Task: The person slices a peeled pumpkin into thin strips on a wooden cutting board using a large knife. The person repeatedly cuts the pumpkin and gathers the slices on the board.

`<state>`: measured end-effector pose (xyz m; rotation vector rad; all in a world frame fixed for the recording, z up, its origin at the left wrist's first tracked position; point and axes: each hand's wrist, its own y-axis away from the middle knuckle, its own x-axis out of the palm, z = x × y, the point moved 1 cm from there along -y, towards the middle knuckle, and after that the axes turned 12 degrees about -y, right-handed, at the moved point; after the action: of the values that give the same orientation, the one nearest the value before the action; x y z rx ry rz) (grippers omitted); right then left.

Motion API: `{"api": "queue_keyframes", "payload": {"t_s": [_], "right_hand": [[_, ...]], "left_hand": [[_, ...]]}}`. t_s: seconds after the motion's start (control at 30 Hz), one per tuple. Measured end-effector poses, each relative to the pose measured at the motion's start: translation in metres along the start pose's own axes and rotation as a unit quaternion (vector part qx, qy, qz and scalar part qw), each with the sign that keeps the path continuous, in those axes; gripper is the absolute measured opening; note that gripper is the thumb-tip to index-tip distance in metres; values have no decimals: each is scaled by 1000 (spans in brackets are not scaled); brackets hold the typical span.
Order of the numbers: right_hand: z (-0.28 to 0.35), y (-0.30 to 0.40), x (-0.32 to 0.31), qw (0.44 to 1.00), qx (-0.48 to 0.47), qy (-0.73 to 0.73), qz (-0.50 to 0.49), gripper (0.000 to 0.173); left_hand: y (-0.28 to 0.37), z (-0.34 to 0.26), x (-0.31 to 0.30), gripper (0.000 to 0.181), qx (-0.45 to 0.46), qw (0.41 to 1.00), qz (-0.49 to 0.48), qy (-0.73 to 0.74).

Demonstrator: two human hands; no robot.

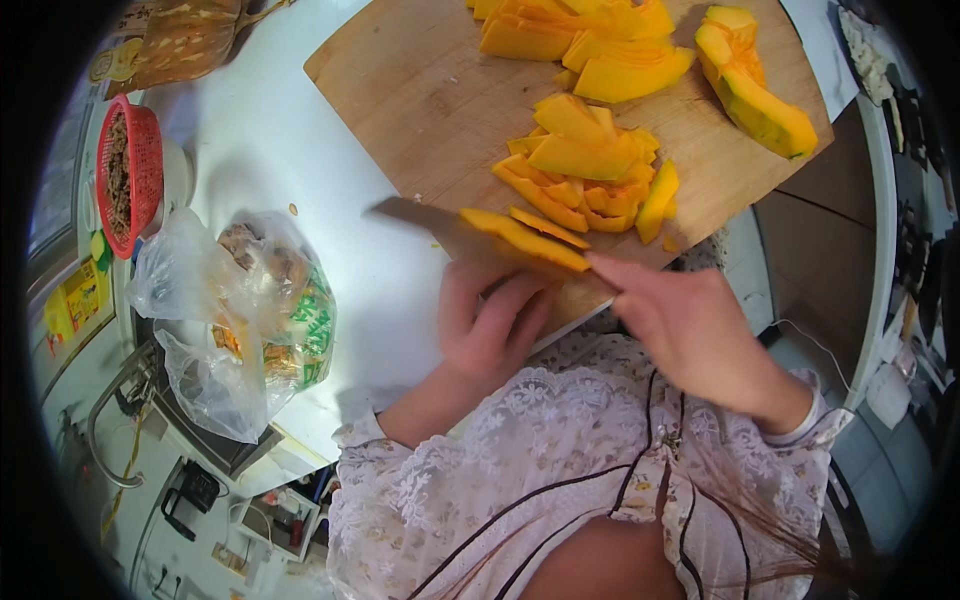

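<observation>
My right hand is closed around the handle of a kitchen knife, whose blade is blurred and points left across the wooden cutting board. Thin orange pumpkin slices lie along the blade. My left hand is at the board's near edge, fingers bent against the near side of the blade; whether it holds a piece beneath is hidden. Just beyond the knife is a pile of cut pumpkin slices, with more slices at the far edge. A larger pumpkin wedge with green-yellow rind rests at the right.
Clear plastic bags with food inside sit on the white counter at the left. Behind them stands a red plastic basket of brown bits. A sink with a curved faucet is at lower left. The board's right corner overhangs the floor.
</observation>
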<state>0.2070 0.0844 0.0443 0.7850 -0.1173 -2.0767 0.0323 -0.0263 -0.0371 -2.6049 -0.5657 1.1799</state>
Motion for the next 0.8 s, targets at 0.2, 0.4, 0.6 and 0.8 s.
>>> {"api": "queue_keyframes", "payload": {"t_s": [0.2,0.4,0.6,0.8], "right_hand": [[-3,27,-18,998,4,-54,13,46],[7,53,-24,999,21,0,35,51],[6,59,-20,999,31,-1,27,52],[14,57,-18,997,56,37,39,52]], "left_hand": [[0,0,-2,31,2,1000,10,-19],[11,11,4,35,5,999,30,38],[9,8,1,36,5,999,31,6],[9,9,2,35,21,999,26,14]]}}
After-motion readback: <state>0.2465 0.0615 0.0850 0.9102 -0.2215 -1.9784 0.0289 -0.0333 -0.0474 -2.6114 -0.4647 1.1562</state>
